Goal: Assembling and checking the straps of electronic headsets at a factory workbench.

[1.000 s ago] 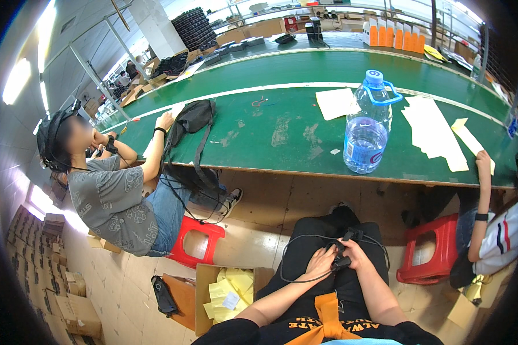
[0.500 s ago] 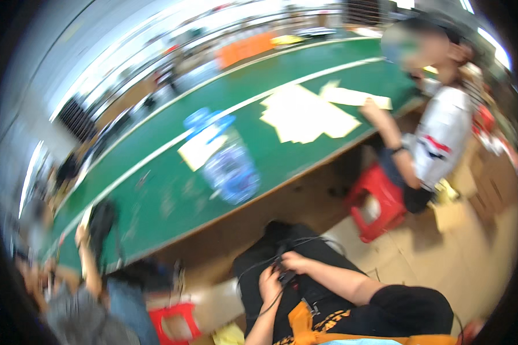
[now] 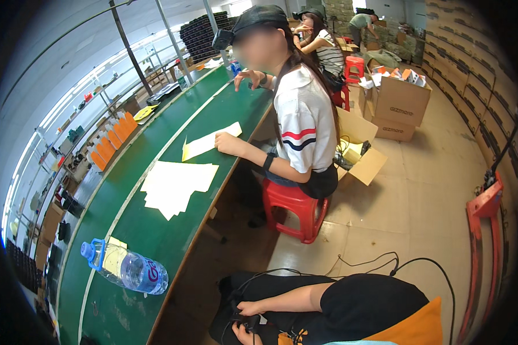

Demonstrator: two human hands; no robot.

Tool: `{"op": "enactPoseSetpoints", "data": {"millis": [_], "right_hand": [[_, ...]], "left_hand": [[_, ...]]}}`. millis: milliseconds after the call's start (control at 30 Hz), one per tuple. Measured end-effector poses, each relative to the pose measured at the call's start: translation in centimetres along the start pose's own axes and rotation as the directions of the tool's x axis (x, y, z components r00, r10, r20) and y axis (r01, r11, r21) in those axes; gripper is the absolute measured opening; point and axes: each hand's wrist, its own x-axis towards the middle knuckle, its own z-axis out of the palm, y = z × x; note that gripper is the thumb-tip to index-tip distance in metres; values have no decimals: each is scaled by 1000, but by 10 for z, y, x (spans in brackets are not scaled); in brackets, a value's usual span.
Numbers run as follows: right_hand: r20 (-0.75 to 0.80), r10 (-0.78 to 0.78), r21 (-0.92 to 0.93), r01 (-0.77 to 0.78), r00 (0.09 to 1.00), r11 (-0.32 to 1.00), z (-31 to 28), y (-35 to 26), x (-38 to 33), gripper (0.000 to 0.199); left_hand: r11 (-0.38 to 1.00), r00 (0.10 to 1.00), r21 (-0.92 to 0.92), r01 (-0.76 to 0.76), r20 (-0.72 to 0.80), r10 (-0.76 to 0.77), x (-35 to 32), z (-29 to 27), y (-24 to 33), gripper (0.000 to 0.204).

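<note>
Low in the view, above the dark trouser legs, my right hand (image 3: pixel 249 309) and my left hand (image 3: pixel 245 333) are closed around a small black object (image 3: pixel 246 319). Black cable (image 3: pixel 282 269) runs near it. What kind of object it is, I cannot make out, as my fingers cover much of it. My right forearm reaches in from the right; the left hand is cut off by the lower edge.
On the green table (image 3: pixel 121 215) lie a large water bottle (image 3: pixel 135 270) and pale yellow sheets (image 3: pixel 175 184). A co-worker (image 3: pixel 305 115) on a red stool (image 3: pixel 296 213) touches a folded sheet (image 3: pixel 213 141). Cartons (image 3: pixel 400 100) and a red pallet jack (image 3: pixel 484 207) stand rightward.
The view has swung to the right, bringing the cartons and pallet jack in. Both my hands stay on the small black object. The co-worker's far hand is now raised over the table.
</note>
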Motion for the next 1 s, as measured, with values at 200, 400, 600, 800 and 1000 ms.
{"op": "enactPoseSetpoints", "data": {"millis": [200, 400, 600, 800, 1000], "right_hand": [[40, -32, -1, 32, 999, 999, 2, -6, -2, 19], [115, -43, -72, 51, 992, 996, -4, -4, 0, 22], [88, 40, -25, -38, 995, 999, -3, -3, 0, 20], [129, 15, 37, -20, 992, 999, -4, -6, -3, 24], [103, 39, 0, -40, 994, 999, -5, -9, -4, 23]], "left_hand": [[869, 972, 435, -236, 110, 208, -18, 4, 52, 34], [832, 976, 514, -209, 52, 214, -15, 14, 62, 32], [837, 981, 520, -169, 6, 194, -11, 17, 56, 30], [843, 983, 518, -147, -21, 184, -9, 17, 54, 28], [845, 985, 520, -125, -40, 170, -8, 16, 53, 26]]}}
